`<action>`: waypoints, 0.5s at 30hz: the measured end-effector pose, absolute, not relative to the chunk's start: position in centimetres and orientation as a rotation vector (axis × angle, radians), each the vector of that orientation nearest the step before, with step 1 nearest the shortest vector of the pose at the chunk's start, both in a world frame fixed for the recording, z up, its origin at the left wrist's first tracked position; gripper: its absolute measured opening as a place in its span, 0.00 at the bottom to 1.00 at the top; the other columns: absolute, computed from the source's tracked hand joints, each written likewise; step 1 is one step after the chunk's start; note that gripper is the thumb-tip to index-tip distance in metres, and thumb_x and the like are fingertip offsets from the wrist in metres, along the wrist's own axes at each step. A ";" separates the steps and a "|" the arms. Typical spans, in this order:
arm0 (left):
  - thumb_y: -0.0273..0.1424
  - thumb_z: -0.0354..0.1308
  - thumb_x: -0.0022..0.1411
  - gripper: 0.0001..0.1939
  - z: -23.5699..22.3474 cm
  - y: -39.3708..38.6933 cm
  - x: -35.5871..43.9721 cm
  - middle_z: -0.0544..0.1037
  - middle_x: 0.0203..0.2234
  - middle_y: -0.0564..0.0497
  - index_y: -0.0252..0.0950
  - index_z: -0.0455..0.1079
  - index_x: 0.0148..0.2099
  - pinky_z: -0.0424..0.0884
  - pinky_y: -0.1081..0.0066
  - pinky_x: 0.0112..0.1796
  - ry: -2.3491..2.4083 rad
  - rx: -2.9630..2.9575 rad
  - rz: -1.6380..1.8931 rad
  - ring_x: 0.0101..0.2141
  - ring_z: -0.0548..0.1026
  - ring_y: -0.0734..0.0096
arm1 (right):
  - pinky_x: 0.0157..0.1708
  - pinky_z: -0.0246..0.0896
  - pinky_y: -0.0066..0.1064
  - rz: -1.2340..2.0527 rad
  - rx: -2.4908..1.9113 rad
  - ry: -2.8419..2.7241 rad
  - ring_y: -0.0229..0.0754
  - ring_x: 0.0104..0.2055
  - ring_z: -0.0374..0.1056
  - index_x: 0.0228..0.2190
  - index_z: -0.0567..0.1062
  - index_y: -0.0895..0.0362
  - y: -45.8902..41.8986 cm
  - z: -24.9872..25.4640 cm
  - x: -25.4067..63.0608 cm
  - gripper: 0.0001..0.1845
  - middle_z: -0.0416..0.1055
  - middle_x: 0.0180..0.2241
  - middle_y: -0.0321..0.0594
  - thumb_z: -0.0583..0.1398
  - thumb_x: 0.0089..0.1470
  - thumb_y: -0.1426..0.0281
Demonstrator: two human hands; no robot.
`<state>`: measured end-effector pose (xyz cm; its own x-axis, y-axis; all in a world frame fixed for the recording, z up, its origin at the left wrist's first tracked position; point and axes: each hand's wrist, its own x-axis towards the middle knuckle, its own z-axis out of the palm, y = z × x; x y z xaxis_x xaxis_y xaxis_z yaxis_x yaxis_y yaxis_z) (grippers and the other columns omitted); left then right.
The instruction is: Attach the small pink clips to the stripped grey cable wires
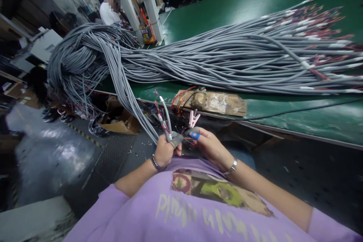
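Observation:
My left hand (167,147) is closed around several grey cables (136,111), whose stripped ends with coloured wires stick up above the fist. A grey covering wraps its thumb. My right hand (208,143) is pinched close beside it, at the thin coloured wires (188,140) of a cable end. Grey and blue coverings sit on its fingertips. Whether the wires lie between those fingertips is too small to tell. Just above the right fingers, a pink clothes peg (194,118) stands at the table edge, by a taped wooden board (211,102).
A thick bundle of grey cables (198,56) runs along the green table (306,111) and droops over its left end. A white post (153,11) rises behind it. Below stands a cardboard box (120,117). Another person (109,11) is at the back left.

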<state>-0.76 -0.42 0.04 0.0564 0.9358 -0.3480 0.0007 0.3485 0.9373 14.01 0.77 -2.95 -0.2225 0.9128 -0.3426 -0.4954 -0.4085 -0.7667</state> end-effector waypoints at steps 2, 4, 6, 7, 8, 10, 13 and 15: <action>0.51 0.65 0.44 0.26 0.5 -0.3 -1.0 0.67 0.11 0.57 0.34 0.64 0.19 0.59 0.78 0.14 1.275 0.943 0.910 0.11 0.62 0.82 | 0.24 0.54 0.27 1.792 -0.919 -0.559 0.32 0.21 0.56 0.20 0.72 0.56 1.2 -3.1 14.4 0.20 0.65 0.18 0.30 0.69 0.37 0.54; 0.50 0.66 0.44 0.25 0.9 -0.2 -1.2 0.66 0.11 0.57 0.34 0.64 0.19 0.58 0.78 0.13 1.214 0.934 0.863 0.10 0.62 0.81 | 0.23 0.54 0.27 1.813 -0.884 -0.530 0.32 0.21 0.56 0.22 0.73 0.56 1.9 -2.8 14.7 0.22 0.66 0.20 0.32 0.68 0.38 0.50; 0.49 0.67 0.42 0.24 1.2 0.1 -1.4 0.66 0.10 0.57 0.34 0.64 0.20 0.57 0.77 0.12 1.138 0.934 0.774 0.10 0.62 0.80 | 0.22 0.54 0.27 1.867 -0.845 -0.568 0.33 0.22 0.57 0.24 0.75 0.56 2.8 -2.4 14.7 0.25 0.68 0.22 0.34 0.67 0.36 0.47; 0.49 0.68 0.41 0.24 1.3 0.3 -1.4 0.67 0.10 0.56 0.34 0.64 0.20 0.57 0.77 0.12 1.104 0.936 0.728 0.09 0.62 0.80 | 0.22 0.54 0.28 1.888 -0.829 -0.607 0.33 0.22 0.57 0.24 0.75 0.56 3.1 -2.1 14.7 0.26 0.68 0.22 0.34 0.67 0.35 0.45; 0.48 0.69 0.40 0.24 1.4 0.6 -1.4 0.67 0.10 0.56 0.34 0.64 0.20 0.57 0.77 0.12 1.075 0.938 0.691 0.09 0.62 0.80 | 0.23 0.55 0.28 1.885 -0.825 -0.651 0.34 0.23 0.58 0.25 0.75 0.56 3.4 -1.9 14.7 0.28 0.69 0.23 0.35 0.67 0.34 0.44; 0.48 0.69 0.39 0.24 1.5 1.1 -1.3 0.67 0.10 0.56 0.33 0.64 0.19 0.57 0.77 0.11 1.037 0.942 0.645 0.09 0.62 0.80 | 0.23 0.54 0.29 1.778 -0.875 -0.752 0.34 0.22 0.57 0.23 0.75 0.56 3.8 -1.6 14.5 0.29 0.68 0.21 0.34 0.66 0.33 0.42; 0.48 0.70 0.37 0.25 1.6 1.8 -1.0 0.67 0.09 0.56 0.33 0.64 0.19 0.56 0.77 0.11 1.008 0.934 0.612 0.09 0.61 0.80 | 0.24 0.53 0.30 1.517 -0.989 -0.871 0.35 0.22 0.56 0.18 0.73 0.56 3.9 -1.6 14.2 0.29 0.65 0.18 0.34 0.64 0.36 0.41; 0.48 0.70 0.37 0.25 1.6 2.2 -0.9 0.66 0.08 0.56 0.34 0.64 0.19 0.55 0.77 0.10 0.996 0.924 0.595 0.08 0.61 0.79 | 0.24 0.54 0.30 1.492 -0.988 -0.842 0.36 0.22 0.57 0.16 0.73 0.56 3.8 -1.7 14.0 0.30 0.65 0.17 0.34 0.62 0.39 0.40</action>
<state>-0.88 2.21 1.56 0.4418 0.7816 -0.4404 -0.0182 0.4986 0.8666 13.95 3.84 -1.71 -0.0474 0.9898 -0.1345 -0.3959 -0.1423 -0.9072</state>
